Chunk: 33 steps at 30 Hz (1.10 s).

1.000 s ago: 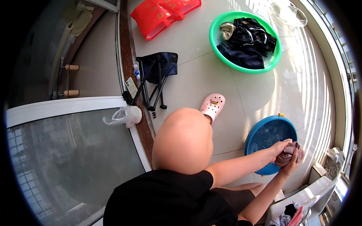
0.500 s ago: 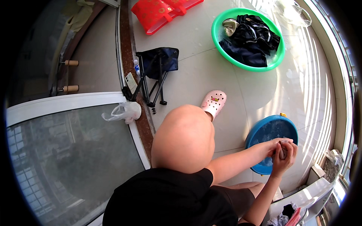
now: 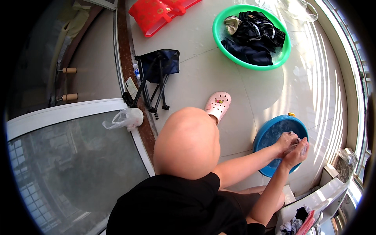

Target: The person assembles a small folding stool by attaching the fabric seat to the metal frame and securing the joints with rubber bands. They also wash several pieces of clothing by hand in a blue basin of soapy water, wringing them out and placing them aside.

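Most of the cloth (image 3: 292, 146) was hidden from me: my left grip (image 3: 287, 141) and right grip (image 3: 297, 153) covered it, and only a wet, greyish-pink fold showed between them. Its full shape could not be made out. My hands and forearms also hid part of the inside of the blue basin (image 3: 261, 132). The red bag (image 3: 150, 17) was cut off by the upper edge, and the white container (image 3: 322, 192) at lower right, with a pink garment (image 3: 308, 223) at its opening, ran out of view. The dark garments (image 3: 256, 39) in the green basin (image 3: 216, 35) overlapped too closely to count.

As to markings, a small coloured charm (image 3: 219, 101) on the pink clog (image 3: 214, 111) appeared lettered. The bag bore gold motifs. A bottle (image 3: 136, 72) beside the folding stool (image 3: 168, 62) was partly blue, its detail too small to read.

Both grips were closed on the cloth, pressing it from either side, the left on its far side and the right on its near side. The cloth lay between my palms, above the right-hand part of the blue basin.
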Each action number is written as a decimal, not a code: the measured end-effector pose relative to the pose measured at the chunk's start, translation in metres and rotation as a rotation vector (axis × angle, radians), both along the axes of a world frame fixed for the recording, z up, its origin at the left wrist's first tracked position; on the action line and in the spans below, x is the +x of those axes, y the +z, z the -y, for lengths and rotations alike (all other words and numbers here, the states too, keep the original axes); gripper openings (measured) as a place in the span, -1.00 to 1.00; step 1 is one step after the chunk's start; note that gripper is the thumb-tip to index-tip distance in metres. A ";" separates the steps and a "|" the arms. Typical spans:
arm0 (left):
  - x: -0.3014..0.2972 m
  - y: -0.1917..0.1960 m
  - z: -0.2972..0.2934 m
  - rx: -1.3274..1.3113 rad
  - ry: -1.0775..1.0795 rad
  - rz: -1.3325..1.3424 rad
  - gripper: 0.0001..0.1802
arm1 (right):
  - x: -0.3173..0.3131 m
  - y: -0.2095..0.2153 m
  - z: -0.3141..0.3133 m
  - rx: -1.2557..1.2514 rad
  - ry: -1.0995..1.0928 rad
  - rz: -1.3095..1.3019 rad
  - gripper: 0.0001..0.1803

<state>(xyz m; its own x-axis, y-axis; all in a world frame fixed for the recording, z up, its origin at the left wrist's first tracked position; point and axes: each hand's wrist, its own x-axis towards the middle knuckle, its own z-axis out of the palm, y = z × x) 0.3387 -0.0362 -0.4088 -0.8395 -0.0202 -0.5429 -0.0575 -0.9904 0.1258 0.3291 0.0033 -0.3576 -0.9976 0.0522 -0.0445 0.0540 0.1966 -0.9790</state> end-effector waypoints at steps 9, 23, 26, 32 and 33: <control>0.008 0.002 -0.002 -0.969 -0.157 0.235 -0.73 | -0.012 -0.023 -0.027 -0.405 -0.119 0.350 -0.62; -0.025 0.102 0.027 -0.110 -0.550 -0.363 -0.16 | -0.017 0.127 -0.117 0.504 0.286 0.020 -0.43; -0.026 0.121 0.036 -0.193 -0.636 -0.584 -0.14 | -0.013 0.182 -0.155 0.157 0.067 -0.012 -0.50; -0.033 0.095 0.044 -0.309 -0.549 -0.450 -0.32 | 0.039 0.306 -0.260 0.175 -0.413 -0.184 -0.57; -0.035 0.088 0.049 -0.291 -0.559 -0.402 -0.40 | 0.047 0.311 -0.278 0.197 -0.466 -0.166 -0.57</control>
<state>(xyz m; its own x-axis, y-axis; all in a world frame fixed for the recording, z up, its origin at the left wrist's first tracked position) 0.3039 -0.0856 -0.3209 -0.8995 0.3716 -0.2296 -0.4367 -0.7508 0.4957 0.3762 0.2811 -0.0465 -0.8594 0.4831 0.1674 0.0269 0.3697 -0.9288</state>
